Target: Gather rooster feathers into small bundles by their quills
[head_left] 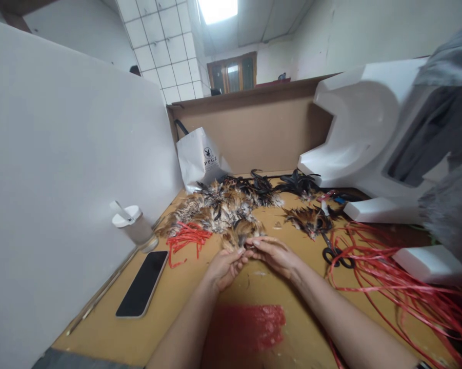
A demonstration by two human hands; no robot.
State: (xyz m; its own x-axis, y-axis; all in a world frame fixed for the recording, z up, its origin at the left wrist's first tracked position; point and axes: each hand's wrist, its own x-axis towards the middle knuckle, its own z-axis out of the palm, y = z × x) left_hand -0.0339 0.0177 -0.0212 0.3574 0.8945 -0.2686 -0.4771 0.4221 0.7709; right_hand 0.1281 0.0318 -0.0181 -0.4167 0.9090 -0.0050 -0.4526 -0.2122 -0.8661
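Observation:
My left hand point(228, 265) is closed in a pinch on a small bunch of brown feathers point(239, 233) near the middle of the table. Beside it, my right hand point(273, 253) has its thumb and fingers pressed together at the base of the same bunch. The feather tips fan out beyond the fingers, while the gripped ends are mostly hidden. Just behind lies a large pile of brown, white and black feathers point(215, 207). Short red plastic strips point(188, 236) lie left of the hands.
A phone point(142, 284) and a lidded cup point(136, 228) stand at left. To the right are another feather bunch point(309, 219), black-handled scissors point(337, 257) and tangled red strips point(400, 279). A white bag point(200, 159) leans at the back, and white foam packing point(365, 128) rises at right.

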